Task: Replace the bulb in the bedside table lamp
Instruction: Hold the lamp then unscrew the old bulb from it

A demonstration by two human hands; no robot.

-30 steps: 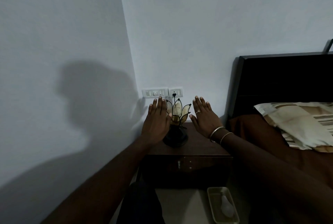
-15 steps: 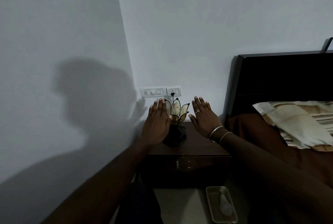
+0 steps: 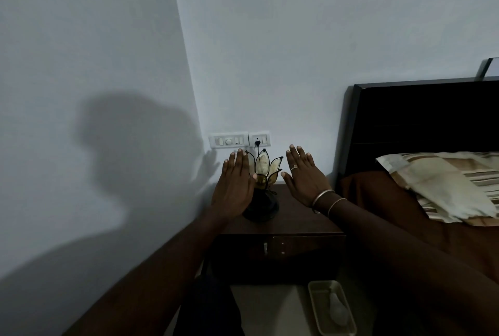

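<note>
A small lamp (image 3: 263,189) with pale glass petals on a dark round base stands on a dark wooden bedside table (image 3: 297,216). Its bulb is hidden among the petals. My left hand (image 3: 233,187) is flat and open just left of the lamp, palm down, close to the petals. My right hand (image 3: 303,177), with a ring and two bangles, is flat and open just right of the lamp. Neither hand holds anything. On the floor in front, a clear bulb (image 3: 337,308) lies in a small tray (image 3: 317,308).
A white switch panel (image 3: 229,141) and socket (image 3: 259,139) with the lamp's plug sit on the wall behind. A bed with a dark headboard (image 3: 421,125) and a striped pillow (image 3: 445,184) stands to the right. The left wall is close.
Both hands stay spread either side of the lamp; the view has only shifted slightly.
</note>
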